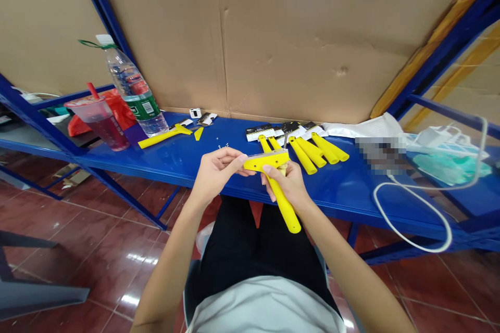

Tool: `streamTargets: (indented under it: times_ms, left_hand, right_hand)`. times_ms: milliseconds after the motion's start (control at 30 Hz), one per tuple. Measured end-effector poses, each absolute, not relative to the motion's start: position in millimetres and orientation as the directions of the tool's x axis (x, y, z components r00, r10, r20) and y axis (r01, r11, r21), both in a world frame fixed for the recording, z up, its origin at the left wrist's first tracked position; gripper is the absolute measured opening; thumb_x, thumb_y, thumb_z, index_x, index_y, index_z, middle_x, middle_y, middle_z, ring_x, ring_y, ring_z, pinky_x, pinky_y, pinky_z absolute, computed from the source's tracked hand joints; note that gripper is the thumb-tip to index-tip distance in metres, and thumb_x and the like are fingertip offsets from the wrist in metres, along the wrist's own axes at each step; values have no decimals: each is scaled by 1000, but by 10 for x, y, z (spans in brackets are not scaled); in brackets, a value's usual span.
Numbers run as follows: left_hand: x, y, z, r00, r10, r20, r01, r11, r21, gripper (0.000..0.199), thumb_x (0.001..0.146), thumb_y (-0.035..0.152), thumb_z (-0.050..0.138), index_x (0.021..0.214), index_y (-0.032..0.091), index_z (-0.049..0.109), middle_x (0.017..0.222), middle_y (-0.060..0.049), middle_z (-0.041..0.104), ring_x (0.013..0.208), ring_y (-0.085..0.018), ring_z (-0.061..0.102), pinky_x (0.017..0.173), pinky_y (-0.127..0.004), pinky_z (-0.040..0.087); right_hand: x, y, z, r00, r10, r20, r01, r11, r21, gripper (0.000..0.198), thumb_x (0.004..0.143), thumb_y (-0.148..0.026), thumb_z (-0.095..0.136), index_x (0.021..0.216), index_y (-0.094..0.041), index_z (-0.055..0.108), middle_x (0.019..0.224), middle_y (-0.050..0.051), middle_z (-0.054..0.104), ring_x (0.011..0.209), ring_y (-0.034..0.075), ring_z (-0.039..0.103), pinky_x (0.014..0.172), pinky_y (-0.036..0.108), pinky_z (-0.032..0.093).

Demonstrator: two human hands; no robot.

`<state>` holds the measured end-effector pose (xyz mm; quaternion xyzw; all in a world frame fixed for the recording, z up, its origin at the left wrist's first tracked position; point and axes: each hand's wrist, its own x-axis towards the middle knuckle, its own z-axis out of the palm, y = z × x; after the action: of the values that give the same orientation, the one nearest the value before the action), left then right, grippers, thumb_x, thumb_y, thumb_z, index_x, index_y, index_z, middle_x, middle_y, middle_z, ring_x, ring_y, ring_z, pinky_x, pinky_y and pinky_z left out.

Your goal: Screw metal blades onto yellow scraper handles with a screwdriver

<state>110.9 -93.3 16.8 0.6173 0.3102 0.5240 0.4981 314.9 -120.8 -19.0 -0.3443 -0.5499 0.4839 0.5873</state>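
Scraper [284,199], head's end between left fingers [236,164], handle top in right fingers [275,174]

the held tool [286,205] is plain yellow with dark dots along its head, echoing the yellow handles [303,155] against the glossy blue shelf [183,162]. the bottle [130,80] has a white cap [104,40] and green label [145,107]. brown cardboard [281,36], black trousers [232,244], reddish tiles [97,229] with pale grid lines.

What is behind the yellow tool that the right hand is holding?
Beyond the yellow tool, yellow handles and cards lie on the blue shelf. What the tool, left hand and right hand cover there cannot be seen.
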Motion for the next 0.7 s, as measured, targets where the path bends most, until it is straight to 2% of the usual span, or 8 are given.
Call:
streamTargets:
  times_ms: [233, 500, 700]
  left_hand:
    - [1092, -921, 160, 280, 907, 315, -148, -283, 947, 45, 83, 56, 94, 96, 16, 79, 80, -8, 84, 75, -31, 85, 76, -43, 74]
    - [1114, -931, 179, 268, 910, 315, -155, -282, 947, 45, 82, 56, 94, 93, 16, 78, 78, -7, 83, 72, -30, 85, 74, -41, 73]
    - [1089, -877, 125, 271, 899, 343, -108, -326, 939, 42, 92, 57, 85, 99, 17, 76, 83, -6, 83, 74, -26, 84, 76, -37, 70]
  right_hand:
    - [3154, -1213, -189, -81, 945, 315, -200, 295, -934, 39, 93, -47, 85, 70, -17, 72, 62, 2, 72, 33, 12, 57, 36, 25, 47]
    - [3148, -1216, -174, -77, 951, 299, -182, 281, -942, 44, 90, -52, 86, 66, -18, 72, 56, 2, 68, 32, 13, 57, 34, 25, 44]
    - [3153, -1217, -182, -63, 954, 294, -164, 281, -946, 45, 91, -52, 86, 65, -18, 71, 52, 2, 66, 32, 14, 57, 36, 24, 44]
